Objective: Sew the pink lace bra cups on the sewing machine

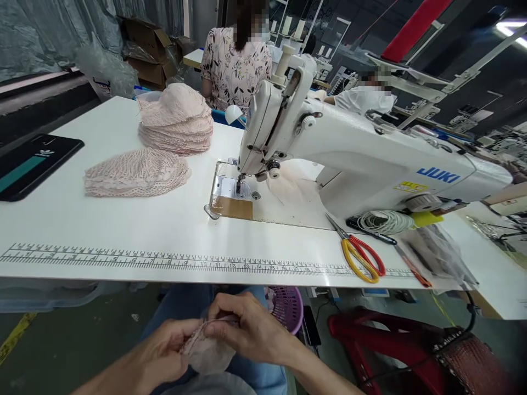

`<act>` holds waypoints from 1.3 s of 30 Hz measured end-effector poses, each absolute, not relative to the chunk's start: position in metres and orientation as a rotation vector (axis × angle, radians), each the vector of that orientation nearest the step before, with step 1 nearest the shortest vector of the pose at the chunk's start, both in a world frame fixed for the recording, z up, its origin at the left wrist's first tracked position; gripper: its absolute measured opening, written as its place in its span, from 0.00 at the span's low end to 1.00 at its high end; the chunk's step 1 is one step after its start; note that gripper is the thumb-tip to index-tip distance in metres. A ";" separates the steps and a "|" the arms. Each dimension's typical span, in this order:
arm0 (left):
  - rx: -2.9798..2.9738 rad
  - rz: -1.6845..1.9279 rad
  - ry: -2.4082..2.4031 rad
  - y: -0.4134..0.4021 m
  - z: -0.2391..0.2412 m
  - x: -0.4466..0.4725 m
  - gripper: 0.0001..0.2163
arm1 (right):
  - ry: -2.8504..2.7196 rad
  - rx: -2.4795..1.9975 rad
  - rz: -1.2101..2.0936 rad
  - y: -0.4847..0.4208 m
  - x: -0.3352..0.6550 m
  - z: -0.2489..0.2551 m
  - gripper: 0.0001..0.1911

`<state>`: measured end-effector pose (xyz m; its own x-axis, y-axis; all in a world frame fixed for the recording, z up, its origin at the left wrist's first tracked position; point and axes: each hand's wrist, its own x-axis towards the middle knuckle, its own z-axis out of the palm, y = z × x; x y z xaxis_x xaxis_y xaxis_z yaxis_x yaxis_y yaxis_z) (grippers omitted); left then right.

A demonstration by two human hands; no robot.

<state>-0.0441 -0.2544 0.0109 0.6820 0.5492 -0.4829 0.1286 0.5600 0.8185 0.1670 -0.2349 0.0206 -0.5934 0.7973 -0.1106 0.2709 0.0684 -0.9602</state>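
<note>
Pinching fabric (pixel 211 355) by its edge; table (pixel 230 244) beyond.

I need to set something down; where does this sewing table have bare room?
The widest patch lies between the low lace pile and the printed ruler; another separates the black phone from the taller fabric stack. Front right is crowded: scissors, coiled cord and a plastic bag lie there.

Wears blue jeans (pixel 269 376) below the front edge of the counter (pixel 123 225), darker in the shade close under it and lighter farther out from it. Shows grey cloth (pixel 214 384) near the lap, farthest from the counter, too cropped to tell which garment. Has bare forearms (pixel 308 366), tapering toward the wrists, and slender, bare fingers (pixel 230 302).
</note>
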 end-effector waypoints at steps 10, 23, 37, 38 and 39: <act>1.149 0.329 0.875 -0.263 -0.001 -0.036 0.25 | -2.025 -1.258 1.364 -0.247 0.169 0.026 0.05; 0.974 0.047 1.012 -0.265 0.016 -0.076 0.24 | -2.023 -0.904 1.634 -0.252 0.186 0.005 0.21; 1.436 0.146 1.374 -0.268 0.017 -0.055 0.08 | -1.828 -0.920 1.993 -0.249 0.176 0.000 0.18; 1.467 0.144 1.401 -0.268 0.018 -0.053 0.08 | -1.838 -0.939 1.982 -0.249 0.178 0.001 0.18; 1.496 0.141 1.414 -0.267 0.019 -0.051 0.09 | -1.853 -0.956 1.973 -0.249 0.179 0.003 0.18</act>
<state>-0.0515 -0.2670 0.0194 0.3013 0.7923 -0.5305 0.6717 0.2185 0.7079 0.1789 -0.2492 0.0029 -0.7455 0.6065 -0.2764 0.2378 -0.1453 -0.9604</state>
